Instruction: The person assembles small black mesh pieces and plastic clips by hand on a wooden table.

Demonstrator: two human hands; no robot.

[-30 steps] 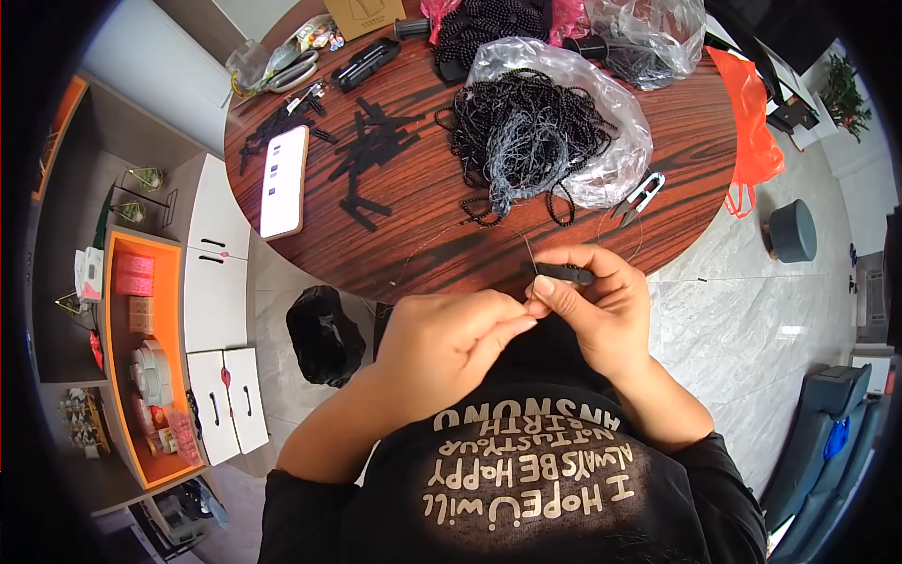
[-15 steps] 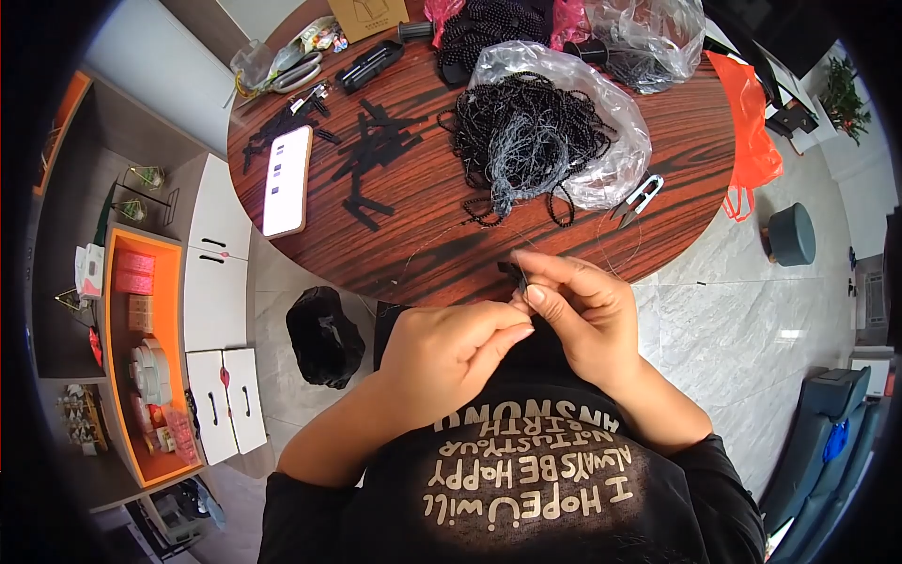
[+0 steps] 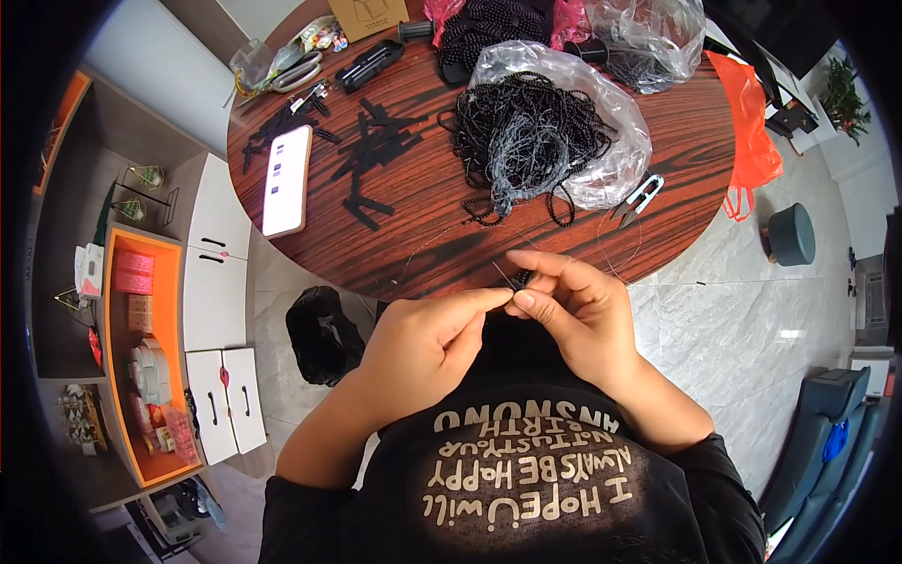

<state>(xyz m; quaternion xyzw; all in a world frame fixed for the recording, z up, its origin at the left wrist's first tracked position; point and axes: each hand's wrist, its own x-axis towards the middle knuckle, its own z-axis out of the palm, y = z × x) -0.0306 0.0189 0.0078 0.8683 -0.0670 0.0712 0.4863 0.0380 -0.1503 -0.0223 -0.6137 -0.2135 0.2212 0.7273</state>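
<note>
Just off the near edge of the table, my right hand (image 3: pixel 592 310) pinches a small black piece with bead-like bumps (image 3: pixel 523 279) between thumb and fingers. A thin needle-like pin (image 3: pixel 505 274) sticks up from that pinch. My left hand (image 3: pixel 427 352) has its index fingertip pressed against the same spot, its other fingers curled. What lies under that fingertip is hidden. Past the hands, a tangle of black beaded cord with grey thread (image 3: pixel 531 141) rests on a clear plastic bag (image 3: pixel 620 141). Thread snips (image 3: pixel 642 199) lie to its right.
On the round wooden table (image 3: pixel 366 268) are a phone (image 3: pixel 287 179), scattered black strips (image 3: pixel 376 150), large scissors (image 3: pixel 296 72) and a black case (image 3: pixel 370 66). A fine thread (image 3: pixel 413 249) loops near the edge. A red bag (image 3: pixel 752 132) hangs at right; a black bin (image 3: pixel 324 336) stands below.
My left hand has shifted slightly left, its index finger now straighter. The right hand has turned the black piece, and the needle-like pin now shows pointing up.
</note>
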